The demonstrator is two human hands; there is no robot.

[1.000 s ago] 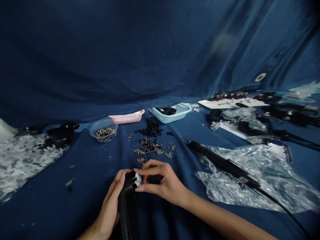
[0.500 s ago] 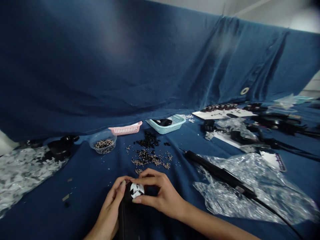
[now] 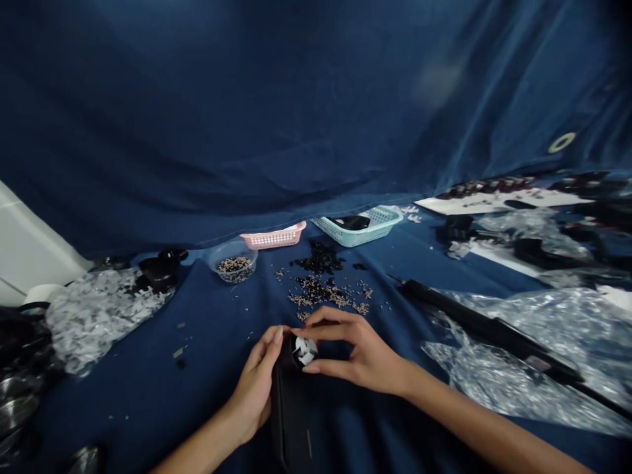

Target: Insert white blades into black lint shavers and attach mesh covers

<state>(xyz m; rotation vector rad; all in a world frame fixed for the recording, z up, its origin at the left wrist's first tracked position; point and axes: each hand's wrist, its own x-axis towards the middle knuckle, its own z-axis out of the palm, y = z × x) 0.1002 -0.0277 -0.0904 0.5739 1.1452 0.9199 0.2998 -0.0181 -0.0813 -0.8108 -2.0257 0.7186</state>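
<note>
In the head view, my left hand (image 3: 254, 392) wraps round the upper end of a long black casing (image 3: 292, 418). A round part with white pieces on it (image 3: 305, 351) faces up at that end. My right hand (image 3: 353, 345) curves over the round part from the right, thumb below and index finger above, closed on its edge. The fingers hide how the round part joins the casing. Just beyond my hands lie small loose screws (image 3: 316, 291) and a pile of small black parts (image 3: 320, 258) on the blue cloth (image 3: 222, 368).
At right, a corded black electric screwdriver (image 3: 474, 329) lies over clear plastic wrap (image 3: 488, 388). Farther back stand a clear bowl of screws (image 3: 234, 266), a pink basket (image 3: 274, 238) and a light-blue basket (image 3: 368, 232). A bag of white pieces (image 3: 99, 316) lies left.
The view has swung left and down, so the scene sits farther right and more shows at left. Both hands keep their hold, with the round part turned slightly.
</note>
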